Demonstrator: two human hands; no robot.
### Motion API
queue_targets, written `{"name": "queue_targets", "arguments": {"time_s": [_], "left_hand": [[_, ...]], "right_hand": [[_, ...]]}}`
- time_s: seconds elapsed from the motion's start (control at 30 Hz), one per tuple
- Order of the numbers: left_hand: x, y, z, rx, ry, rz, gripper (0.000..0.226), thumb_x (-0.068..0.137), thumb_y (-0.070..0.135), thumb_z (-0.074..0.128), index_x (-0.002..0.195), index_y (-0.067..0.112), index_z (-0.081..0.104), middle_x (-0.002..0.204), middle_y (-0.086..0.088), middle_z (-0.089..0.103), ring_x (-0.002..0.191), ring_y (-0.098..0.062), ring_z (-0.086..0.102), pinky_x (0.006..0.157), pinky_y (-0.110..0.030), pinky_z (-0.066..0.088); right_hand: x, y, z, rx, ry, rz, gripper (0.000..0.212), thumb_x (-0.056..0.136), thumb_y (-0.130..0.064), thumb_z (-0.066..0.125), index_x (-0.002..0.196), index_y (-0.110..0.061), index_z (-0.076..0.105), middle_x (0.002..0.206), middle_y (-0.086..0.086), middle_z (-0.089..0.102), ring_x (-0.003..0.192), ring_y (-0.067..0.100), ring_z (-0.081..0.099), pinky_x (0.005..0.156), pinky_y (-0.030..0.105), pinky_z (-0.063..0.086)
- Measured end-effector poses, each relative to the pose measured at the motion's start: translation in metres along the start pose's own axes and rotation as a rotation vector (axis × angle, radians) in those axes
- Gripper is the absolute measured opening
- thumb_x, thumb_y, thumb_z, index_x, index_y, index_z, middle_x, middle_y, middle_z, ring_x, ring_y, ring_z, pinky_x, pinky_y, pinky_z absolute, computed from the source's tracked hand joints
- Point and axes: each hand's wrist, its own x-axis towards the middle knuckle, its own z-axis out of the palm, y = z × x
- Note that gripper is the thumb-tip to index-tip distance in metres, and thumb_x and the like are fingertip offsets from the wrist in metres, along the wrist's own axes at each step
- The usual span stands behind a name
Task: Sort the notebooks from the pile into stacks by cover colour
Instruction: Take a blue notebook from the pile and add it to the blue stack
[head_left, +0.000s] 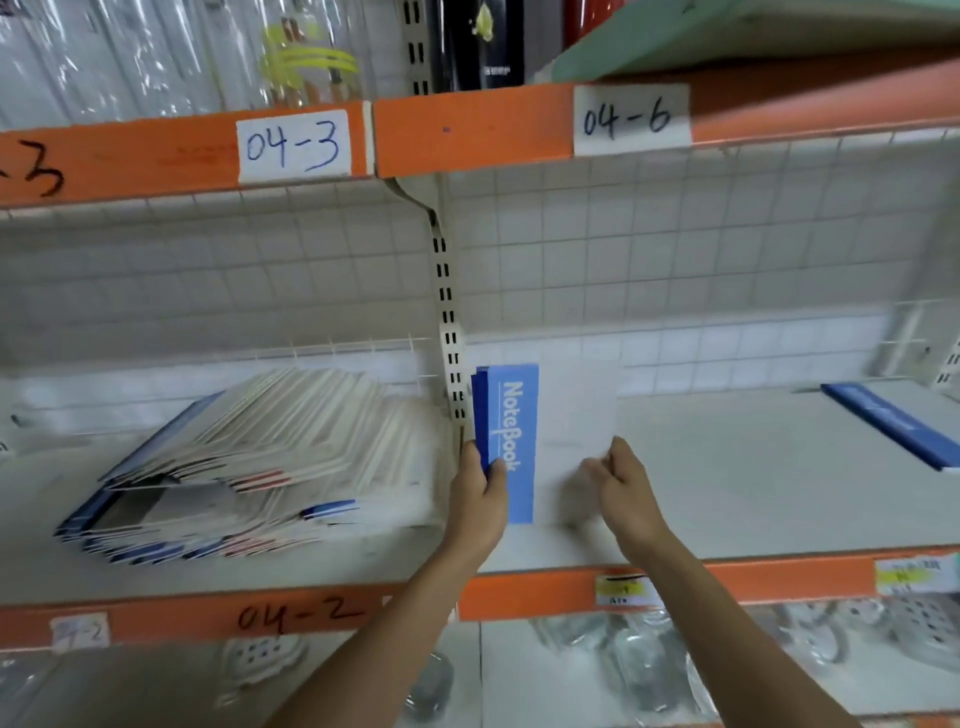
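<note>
On the left part of the shelf (753, 483) lies the pile of notebooks (260, 457), fanned out and leaning. Most covers look white, with blue and some red edges showing at the front. Just right of the pile stands the slotted shelf post (445, 312).

Beside the post, the left hand (478, 499) grasps a light blue notebook (511, 431). The thumb is on the blue strip with the word "NoteBook" and the fingers are under the spine. Darker blue edges show at its left side, so I think there may be more than one book in this grip. I cannot tell if it lies on the shelf or is held a little above it.

The right hand (626, 488) is at the lower right edge of the white cover with its fingers curled. The hand is blurred, so I cannot tell whether it holds the cover or only comes near.

Far to the right, well apart, a dark blue notebook (893, 423) lies flat on the shelf.

Such thin notebooks are probably light and bend easily, and the smooth covers may slide on each other. I judge the spine is the best place to take hold, because it is the stiffest part.
</note>
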Motion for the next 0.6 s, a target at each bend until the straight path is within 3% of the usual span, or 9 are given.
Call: {"name": "queue_targets", "arguments": {"time_s": [0.13, 0.3, 0.47, 0.6], "left_hand": [[-0.009, -0.014, 0.007, 0.001, 0.005, -0.092, 0.012, 0.096, 0.004, 0.04, 0.106, 0.009, 0.044, 0.098, -0.002, 0.058, 0.075, -0.009, 0.053, 0.061, -0.015, 0.044], [-0.009, -0.019, 0.006, 0.102, -0.046, -0.147, 0.015, 0.094, 0.001, 0.036, 0.108, 0.004, 0.041, 0.107, -0.007, 0.055, 0.075, -0.011, 0.051, 0.054, -0.013, 0.041], [-0.011, -0.02, 0.006, 0.155, -0.063, -0.12, 0.018, 0.097, 0.002, 0.034, 0.114, 0.003, 0.038, 0.118, -0.009, 0.052, 0.094, -0.02, 0.052, 0.068, -0.018, 0.041], [-0.012, -0.019, 0.006, 0.192, -0.083, -0.1, 0.023, 0.096, 0.002, 0.034, 0.119, 0.003, 0.035, 0.119, -0.013, 0.052, 0.095, -0.023, 0.051, 0.079, -0.027, 0.04]], "right_hand": [[-0.009, 0.016, -0.002, -0.136, -0.054, -0.009, 0.027, 0.089, 0.005, 0.042, 0.078, -0.02, 0.043, 0.079, -0.004, 0.049, 0.075, 0.013, 0.047, 0.067, 0.024, 0.038], [-0.015, 0.016, -0.003, -0.299, -0.109, 0.031, 0.025, 0.085, 0.006, 0.037, 0.092, -0.013, 0.052, 0.099, 0.003, 0.057, 0.092, 0.021, 0.051, 0.075, 0.027, 0.038], [-0.022, 0.011, -0.001, -0.422, -0.08, -0.002, 0.017, 0.089, 0.003, 0.037, 0.098, -0.002, 0.05, 0.104, 0.015, 0.058, 0.088, 0.025, 0.052, 0.07, 0.026, 0.033], [-0.026, 0.009, -0.003, -0.385, -0.016, 0.003, 0.017, 0.087, 0.003, 0.039, 0.1, 0.004, 0.05, 0.102, 0.021, 0.061, 0.087, 0.031, 0.055, 0.066, 0.026, 0.032]]}}
